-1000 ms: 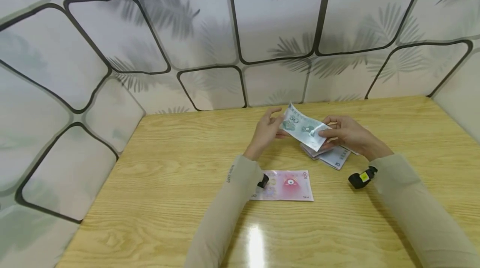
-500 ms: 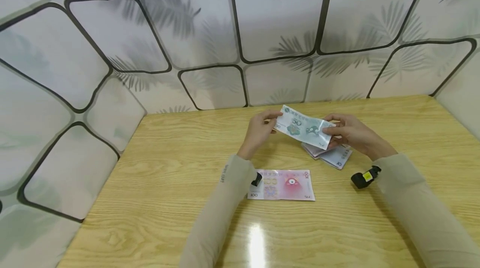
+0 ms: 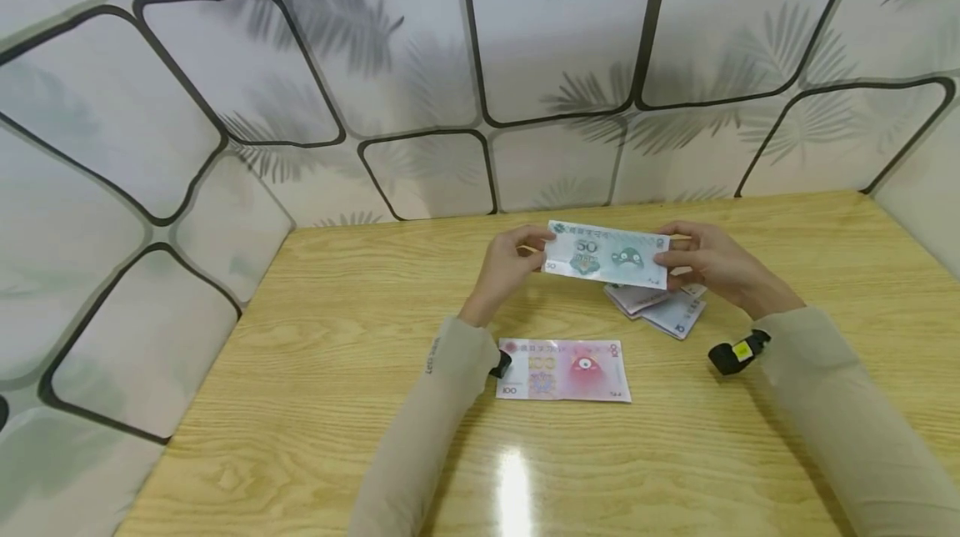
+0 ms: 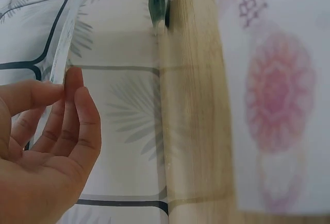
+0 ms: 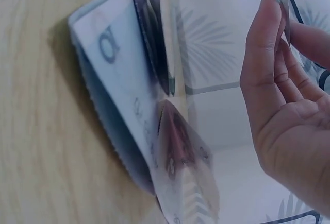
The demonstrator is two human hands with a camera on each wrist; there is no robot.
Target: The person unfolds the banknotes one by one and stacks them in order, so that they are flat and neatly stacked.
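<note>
A green-and-white toy banknote (image 3: 606, 255) marked 50 is stretched between both hands above the table. My left hand (image 3: 510, 266) pinches its left end between thumb and fingers, and in the left wrist view that hand (image 4: 56, 131) grips the note seen nearly edge-on. On the other end, my right hand (image 3: 716, 262) pinches with thumb and fingers. Behind and below the note lies a loose pile of banknotes (image 3: 671, 312), partly hidden by it. The right wrist view shows folded notes there, one a bluish 10 note (image 5: 111, 49).
A pink 100 banknote (image 3: 562, 370) lies flat on the wooden table (image 3: 315, 404), in front of the hands. A patterned wall (image 3: 558, 162) with palm-leaf prints rises along the table's back edge. Wrist cameras are strapped at both beige cuffs.
The left hand has taken hold of the 50 note's left end and moved slightly left. The note has turned from slanted to nearly level and been drawn flat; the pile stays put.
</note>
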